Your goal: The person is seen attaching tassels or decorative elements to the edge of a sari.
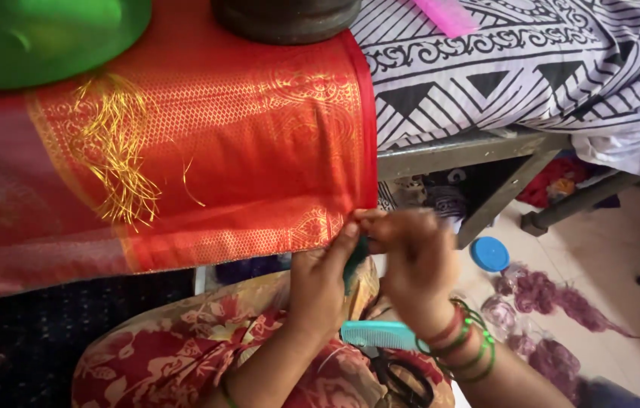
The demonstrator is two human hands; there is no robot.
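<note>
- Pinching the lower edge of a red-and-gold silk cloth [207,151], the left hand [320,279] and right hand [414,261] are meeting fingertip to fingertip, with a dark green tuft [356,257] gripped between them.
- Lying on the lap just below the hands are a teal comb [380,334] and black scissors [403,381].
- Draping over the surface, the cloth is carrying loose gold threads [120,162] beside a green plate [40,34].

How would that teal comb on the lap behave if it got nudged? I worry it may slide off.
The teal comb looks like thin plastic, so probably light and stiff. It lies flat across the floral-clothed lap, so it should not roll, but the smooth plastic on sloping cloth might slip. The black scissors just below could catch it.
</note>
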